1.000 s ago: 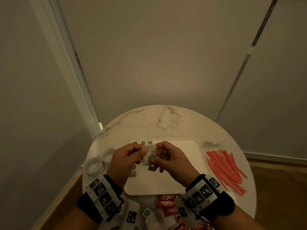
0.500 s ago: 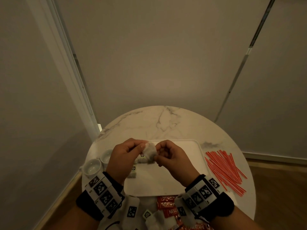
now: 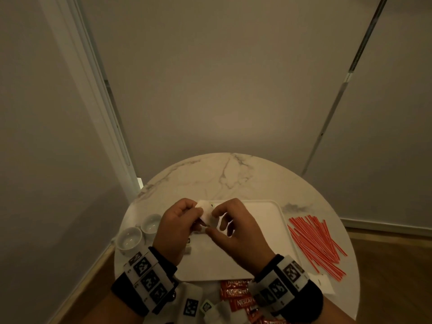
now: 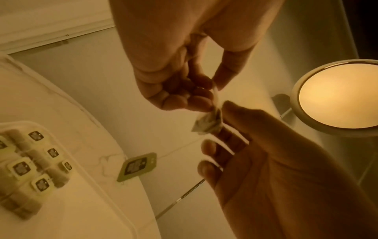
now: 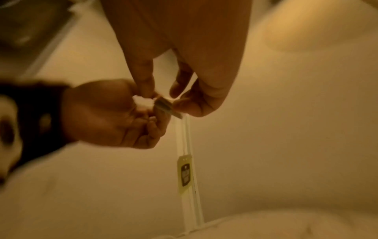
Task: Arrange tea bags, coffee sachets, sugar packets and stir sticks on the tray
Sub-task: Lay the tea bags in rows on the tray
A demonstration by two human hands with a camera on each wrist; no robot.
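Note:
A white tea bag (image 3: 206,211) hangs above the white tray (image 3: 264,225), pinched by both hands. My left hand (image 3: 190,213) grips its left side with curled fingers. My right hand (image 3: 216,215) pinches the other side between thumb and forefinger, its other fingers spread. In the left wrist view the tea bag (image 4: 208,124) shows crumpled, and its green tag (image 4: 139,166) dangles on a string. The tag (image 5: 185,173) also hangs below the pinch in the right wrist view. Several tea bags (image 4: 30,161) lie in rows on the tray's left part.
Red stir sticks (image 3: 315,242) lie in a heap right of the tray. Red coffee sachets (image 3: 236,293) and loose tea bags (image 3: 205,307) sit at the near table edge. Two white cups (image 3: 140,231) stand at the left. A white packet (image 3: 325,284) lies near my right wrist.
Both hands stay over the tray's left part. The tea bag has been turned between the fingers, and the lower fingers of the right hand have spread apart.

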